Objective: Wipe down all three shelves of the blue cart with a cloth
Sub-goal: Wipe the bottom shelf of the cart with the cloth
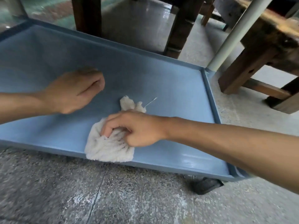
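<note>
The lowest shelf of the blue cart (169, 81) fills the middle of the head view, close to the floor, with a raised rim all round. A white fluffy cloth (106, 149) lies on it near the front rim, one corner sticking out behind my hand. My right hand (134, 128) sits on the cloth, with its fingers curled into the bunched fabric. My left hand (76, 89) hovers over the shelf's left half, blurred, fingers curled under and holding nothing that I can see.
A pale cart post (229, 38) rises from the shelf's far right corner. Dark wooden table and bench legs (242, 68) stand just behind and to the right. A black caster (207, 185) shows under the front right corner. Speckled concrete floor (80, 191) lies in front.
</note>
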`<state>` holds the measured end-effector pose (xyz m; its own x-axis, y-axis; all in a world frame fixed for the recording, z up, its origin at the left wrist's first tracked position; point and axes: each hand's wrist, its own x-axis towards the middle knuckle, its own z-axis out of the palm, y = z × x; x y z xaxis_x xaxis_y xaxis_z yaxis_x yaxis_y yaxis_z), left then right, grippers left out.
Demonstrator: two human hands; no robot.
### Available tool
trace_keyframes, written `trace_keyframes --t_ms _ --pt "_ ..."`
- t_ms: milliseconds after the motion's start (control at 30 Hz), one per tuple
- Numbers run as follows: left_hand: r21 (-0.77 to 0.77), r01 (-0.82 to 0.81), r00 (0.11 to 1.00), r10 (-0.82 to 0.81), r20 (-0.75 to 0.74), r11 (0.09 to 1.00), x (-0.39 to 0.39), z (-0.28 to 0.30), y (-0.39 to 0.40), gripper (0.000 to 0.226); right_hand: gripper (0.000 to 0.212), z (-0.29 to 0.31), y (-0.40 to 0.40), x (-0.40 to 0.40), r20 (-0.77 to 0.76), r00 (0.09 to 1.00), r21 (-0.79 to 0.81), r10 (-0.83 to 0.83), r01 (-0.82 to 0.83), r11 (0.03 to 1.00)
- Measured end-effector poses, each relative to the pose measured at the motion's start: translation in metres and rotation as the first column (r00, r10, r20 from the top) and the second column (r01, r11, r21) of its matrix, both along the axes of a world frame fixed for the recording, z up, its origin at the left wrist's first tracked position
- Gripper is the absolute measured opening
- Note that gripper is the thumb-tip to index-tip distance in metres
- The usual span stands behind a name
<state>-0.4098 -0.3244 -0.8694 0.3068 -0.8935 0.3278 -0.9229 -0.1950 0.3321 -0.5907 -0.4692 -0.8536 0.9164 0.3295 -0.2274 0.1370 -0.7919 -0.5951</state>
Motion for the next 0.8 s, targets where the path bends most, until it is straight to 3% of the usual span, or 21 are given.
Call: trace_keyframes --t_ms 67,167,267,367,533,633,800 --pt "0.029 0.06 0.998 -0.061 0.021 0.998 -0.009 0.001 -0.011 0.031 0.041 0.007 -0.008 -0.02 -0.037 0.997 -0.035 -0.065 0.063 0.997" --pt "0.028 0.147 0.987 -0.149 0.062 0.989 -0.03 0.003 -0.038 0.03 0.023 0.017 -0.029 -0.063 -0.068 0.988 -0.261 -0.138 0.116 0.958" --pt "0.059 0.266 0.952 -0.272 0.138 0.962 -0.054 0.004 -0.057 0.026 0.035 0.024 -0.053 -0.108 -0.079 0.982 -0.578 -0.172 0.095 0.811" --pt "0.121 0.366 0.903 -0.384 0.194 0.923 -0.071 0.003 -0.068 0.022 0.039 0.033 -0.073 -0.148 -0.052 0.964 -0.755 -0.262 0.134 0.641" --pt "0.198 0.403 0.859 -0.444 0.256 0.894 -0.081 -0.004 -0.077 0.029 0.025 0.03 -0.062 -0.157 0.033 0.971 -0.904 -0.237 0.131 0.407" --pt "0.222 0.407 0.845 -0.457 0.277 0.886 -0.081 -0.009 -0.077 0.025 0.017 0.026 -0.059 -0.139 -0.013 0.929 -0.949 -0.37 0.105 0.297" --pt "0.276 0.32 0.895 -0.384 0.226 0.906 -0.07 -0.018 -0.059 0.018 0.029 0.017 -0.075 -0.099 -0.099 0.882 -0.979 -0.461 -0.002 0.206"
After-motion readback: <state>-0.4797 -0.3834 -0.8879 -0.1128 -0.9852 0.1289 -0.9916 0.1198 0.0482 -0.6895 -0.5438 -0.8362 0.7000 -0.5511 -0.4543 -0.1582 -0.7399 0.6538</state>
